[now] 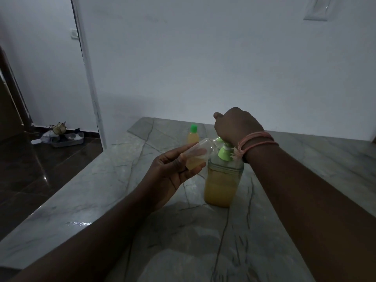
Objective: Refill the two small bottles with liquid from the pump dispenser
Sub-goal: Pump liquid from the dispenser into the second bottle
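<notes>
Pumping was underway: your right hand (237,125), fingers curled, pressed the pump dispenser (222,176) at centre; your left hand (173,171) gripped the uncapped small bottle (198,154), tilted at its nozzle. Capped bottle (192,136) stood at eleven o'clock. Next move probably needed steady alignment.

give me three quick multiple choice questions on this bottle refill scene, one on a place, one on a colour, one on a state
1. Where does the capped small bottle stand?
A. on the floor
B. on the marble counter, behind the pump dispenser
C. in the left hand

2. What colour is the pump head?
A. red
B. black
C. green

3. The small bottle in the left hand is:
A. tilted, mouth at the pump
B. upright, capped
C. lying on the counter

Answers: 1 B, it stands beyond the dispenser. 2 C, pump and cap are green. 3 A, the right hand presses the pump above it.
</notes>
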`<state>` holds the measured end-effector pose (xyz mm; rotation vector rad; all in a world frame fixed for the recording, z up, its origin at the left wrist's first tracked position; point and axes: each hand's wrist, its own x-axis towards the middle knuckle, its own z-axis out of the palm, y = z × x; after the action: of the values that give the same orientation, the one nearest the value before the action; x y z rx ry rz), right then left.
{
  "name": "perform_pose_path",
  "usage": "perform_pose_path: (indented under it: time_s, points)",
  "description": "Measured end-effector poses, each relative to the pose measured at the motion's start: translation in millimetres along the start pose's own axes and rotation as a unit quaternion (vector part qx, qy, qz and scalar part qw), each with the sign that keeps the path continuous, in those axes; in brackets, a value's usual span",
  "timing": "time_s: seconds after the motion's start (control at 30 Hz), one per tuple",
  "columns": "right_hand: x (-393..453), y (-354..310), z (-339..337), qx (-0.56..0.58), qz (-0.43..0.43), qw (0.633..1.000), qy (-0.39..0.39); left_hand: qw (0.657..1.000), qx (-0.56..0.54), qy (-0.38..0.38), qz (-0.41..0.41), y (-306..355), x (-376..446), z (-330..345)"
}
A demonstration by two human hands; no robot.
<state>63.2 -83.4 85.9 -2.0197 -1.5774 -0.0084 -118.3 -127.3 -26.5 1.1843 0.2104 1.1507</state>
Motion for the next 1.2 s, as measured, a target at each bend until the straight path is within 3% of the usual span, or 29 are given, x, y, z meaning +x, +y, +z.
perform_pose_path:
  time_s: [0.13, 0.37, 0.57, 0.77, 0.97, 1.2]
  points:
    - [0, 4, 6, 0.015, 0.026, 0.999, -0.033, 1.0, 0.001, 0.0, -0.003, -1, -1, -2]
    - [-2, -1, -5, -0.049, -0.01, 0.999, -0.002, 1.0, 0.004, -0.003, 0.0, 0, -1, 1]
    - [0, 4, 3, 0.003, 0.018, 0.999, -0.028, 1.0, 0.0, -0.007, 0.001, -3, 0, -7]
    - [-2, -2, -4, -0.057, -0.009, 0.998, -0.016, 1.0, -0.002, -0.013, 0.001, -2, 0, -2]
    - [3, 4, 6, 0.007, 0.028, 0.998, -0.047, 1.0, -0.001, -0.022, 0.0, -2, 0, -6]
    - [-3, -1, -3, -0.064, -0.015, 0.998, -0.002, 1.0, -0.003, -0.01, -0.003, -1, -1, -2]
